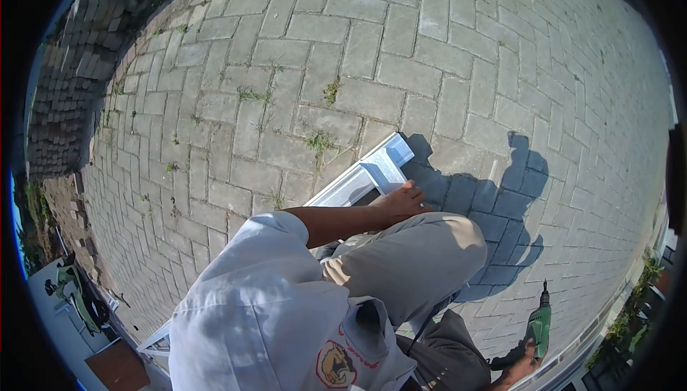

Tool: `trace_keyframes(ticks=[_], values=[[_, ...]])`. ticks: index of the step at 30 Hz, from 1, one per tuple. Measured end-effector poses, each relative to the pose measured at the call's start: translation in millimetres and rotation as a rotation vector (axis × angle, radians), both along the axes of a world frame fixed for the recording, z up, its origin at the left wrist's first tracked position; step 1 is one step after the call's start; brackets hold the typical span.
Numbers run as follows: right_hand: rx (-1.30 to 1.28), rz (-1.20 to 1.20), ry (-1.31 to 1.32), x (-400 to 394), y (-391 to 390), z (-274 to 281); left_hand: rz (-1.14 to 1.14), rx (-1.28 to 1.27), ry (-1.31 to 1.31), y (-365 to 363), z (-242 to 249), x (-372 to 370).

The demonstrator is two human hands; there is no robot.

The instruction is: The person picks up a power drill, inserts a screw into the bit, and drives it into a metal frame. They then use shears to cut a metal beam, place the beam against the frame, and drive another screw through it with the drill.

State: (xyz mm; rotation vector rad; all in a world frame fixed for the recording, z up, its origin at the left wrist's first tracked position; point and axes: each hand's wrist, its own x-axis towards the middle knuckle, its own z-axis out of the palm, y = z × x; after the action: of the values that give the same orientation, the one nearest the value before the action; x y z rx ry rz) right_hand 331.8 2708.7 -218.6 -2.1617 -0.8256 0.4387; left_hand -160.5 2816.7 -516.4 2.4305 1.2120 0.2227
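Near the middle, my left hand (402, 203) rests by the corner of a white metal frame (383, 165), its fingers curled against the frame's edge beside my raised knee. The frame lies on the paving and runs down to the left, partly behind my arm. At the lower right, my right hand (527, 368) is wrapped round a green power drill (539, 328). The drill's black chuck and bit point up, away from my body, and its lower part is hidden by the hand.
Grey block paving (322, 29) spreads ahead. Stacked bricks (71, 97) stand at the far left. A green machine (75, 298) and a brown board (118, 367) are at the lower left. Plants (621, 328) line the right edge. My shadow (512, 212) falls on the paving.
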Motion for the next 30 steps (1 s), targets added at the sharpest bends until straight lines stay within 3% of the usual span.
trace_keyframes(ticks=[14, 23, 30], values=[[-0.122, -0.05, 0.107, 13.2, 20.1, -1.9, 0.025, 0.021, -0.016, -4.4, 2.1, -2.3], [-0.044, 0.092, 0.004, -11.0, 16.8, 7.1, -0.03, -0.07, 0.018, -2.7, -0.8, -2.7], [-0.046, 0.049, 0.004, -0.8, 0.2, 8.8, 0.08, 0.009, -0.07, -12.5, 41.0, -42.1]])
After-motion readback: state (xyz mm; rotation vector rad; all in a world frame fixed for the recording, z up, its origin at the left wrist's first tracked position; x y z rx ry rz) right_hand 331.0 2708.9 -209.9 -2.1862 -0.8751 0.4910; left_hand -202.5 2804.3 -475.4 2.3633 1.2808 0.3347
